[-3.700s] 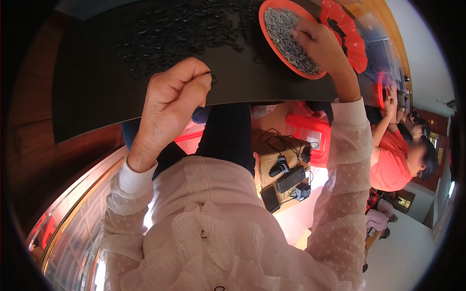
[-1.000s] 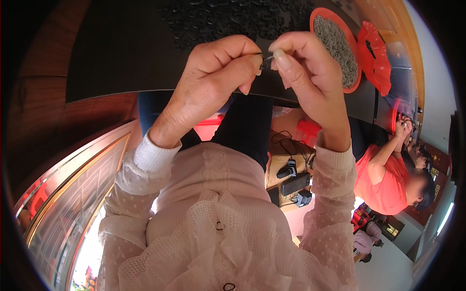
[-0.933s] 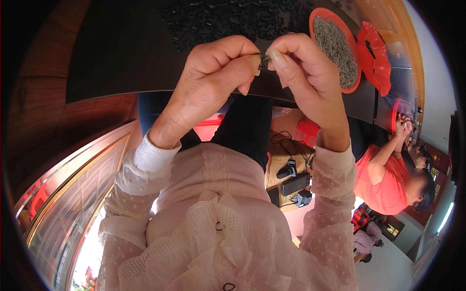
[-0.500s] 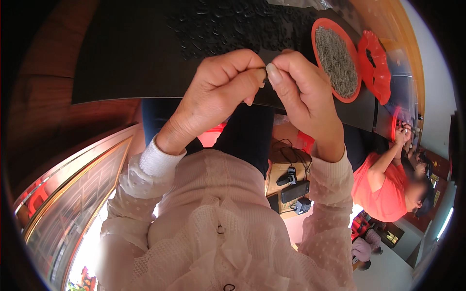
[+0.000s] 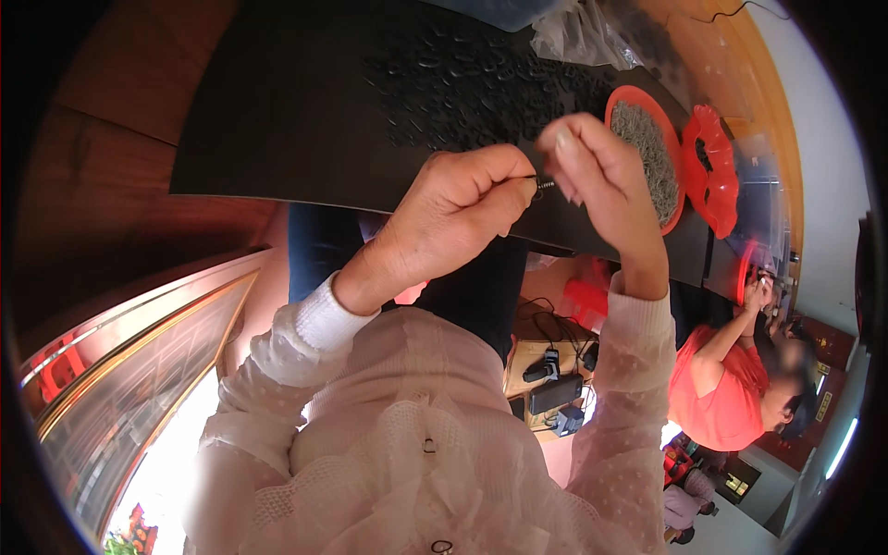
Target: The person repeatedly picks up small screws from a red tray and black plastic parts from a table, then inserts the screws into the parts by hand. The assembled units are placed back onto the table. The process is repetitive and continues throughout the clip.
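Note:
My left hand is closed in a pinch on a small black part, mostly hidden by the thumb and finger. A tiny ridged silver piece, a spring or a screw, sticks out from its right side. My right hand hangs just to the right, apart from the left, its fingers curled and smeared by motion. Whether it holds anything does not show. Beyond both hands, many small black curved parts lie spread over the dark tabletop. A red bowl of thin silver-grey pieces stands beside my right hand.
A red wavy-edged dish stands right of the bowl. Clear plastic bags lie at the far edge. Under the table, a box carries black cables and adapters. A person in a red shirt works at the right.
My hands have come apart from touching fingertips. The silver piece now shows at the part in my left hand. The view has shifted, so the table sits lower.

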A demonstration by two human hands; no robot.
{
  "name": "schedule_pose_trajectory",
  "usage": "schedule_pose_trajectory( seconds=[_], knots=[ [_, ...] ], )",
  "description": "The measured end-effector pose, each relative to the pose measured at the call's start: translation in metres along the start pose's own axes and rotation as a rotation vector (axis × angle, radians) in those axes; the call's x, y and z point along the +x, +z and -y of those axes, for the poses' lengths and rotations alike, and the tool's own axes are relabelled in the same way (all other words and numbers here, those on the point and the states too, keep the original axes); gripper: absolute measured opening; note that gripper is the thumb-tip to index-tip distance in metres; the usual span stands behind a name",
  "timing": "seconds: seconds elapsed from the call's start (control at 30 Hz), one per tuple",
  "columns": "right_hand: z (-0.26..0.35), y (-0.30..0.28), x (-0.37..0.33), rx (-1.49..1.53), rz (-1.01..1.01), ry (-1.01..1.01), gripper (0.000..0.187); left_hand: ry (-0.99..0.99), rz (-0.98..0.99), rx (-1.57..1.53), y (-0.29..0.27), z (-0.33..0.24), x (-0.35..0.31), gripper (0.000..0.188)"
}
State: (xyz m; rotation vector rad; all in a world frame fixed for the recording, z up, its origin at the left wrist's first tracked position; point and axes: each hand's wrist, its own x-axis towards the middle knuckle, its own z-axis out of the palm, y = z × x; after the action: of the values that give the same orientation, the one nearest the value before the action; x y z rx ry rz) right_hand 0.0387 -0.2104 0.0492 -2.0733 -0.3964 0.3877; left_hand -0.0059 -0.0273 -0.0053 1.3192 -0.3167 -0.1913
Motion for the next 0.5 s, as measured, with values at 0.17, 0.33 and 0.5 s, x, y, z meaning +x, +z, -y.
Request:
schedule_pose_trajectory(
  seconds=[0.17, 0.33, 0.5],
  knots=[
    [-0.021, -0.003, 0.051, -0.492, -0.145, -0.376, 0.010, -0.085, -0.018, 0.094, -0.014, -0.010, -0.002, 0.011],
    [-0.024, 0.002, 0.091, -0.669, -0.159, -0.346, 0.010, -0.047, -0.022, 0.044, -0.020, -0.004, -0.001, 0.011],
    [-0.021, 0.003, 0.095, -0.816, -0.086, -0.211, 0.012, -0.056, -0.007, 0.023, -0.024, -0.003, -0.001, 0.009]
  ],
)
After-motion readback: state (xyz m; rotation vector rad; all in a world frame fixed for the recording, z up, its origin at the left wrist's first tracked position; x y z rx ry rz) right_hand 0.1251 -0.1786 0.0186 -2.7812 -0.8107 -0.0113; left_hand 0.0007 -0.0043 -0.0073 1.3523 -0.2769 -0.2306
